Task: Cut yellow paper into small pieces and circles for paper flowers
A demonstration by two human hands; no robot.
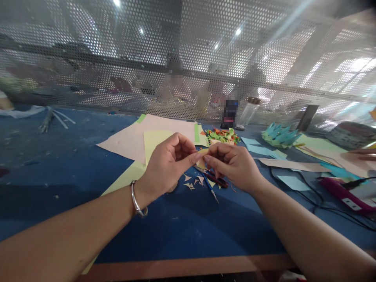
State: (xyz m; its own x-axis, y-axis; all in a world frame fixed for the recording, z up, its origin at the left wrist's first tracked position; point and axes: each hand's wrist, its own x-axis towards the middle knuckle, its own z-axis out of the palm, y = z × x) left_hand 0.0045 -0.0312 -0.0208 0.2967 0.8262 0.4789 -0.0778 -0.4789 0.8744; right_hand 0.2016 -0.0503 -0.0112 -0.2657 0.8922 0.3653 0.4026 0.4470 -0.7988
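Note:
My left hand (pixel 173 158) and my right hand (pixel 232 164) meet over the middle of the table, thumbs and forefingers pinched on a small piece of yellow paper (pixel 202 161). Part of that paper is hidden by my fingers. Below them lie a thin blue craft knife (pixel 210 187) and dark red-handled scissors (pixel 219 180), their blades partly covered. Small pale paper scraps (pixel 190 186) are scattered beside the tools. Behind my left hand, a yellow sheet (pixel 155 137) overlaps a large pale pink sheet (pixel 123 143).
A pile of green and orange paper cuttings (pixel 223 136) sits behind my hands. To the right are a blue paper crown shape (pixel 280 136), blue strips (pixel 257 148), a magenta power strip (pixel 346 196) with black cables, and another person's hand (pixel 364 154). A perforated metal screen (pixel 176 51) stands behind.

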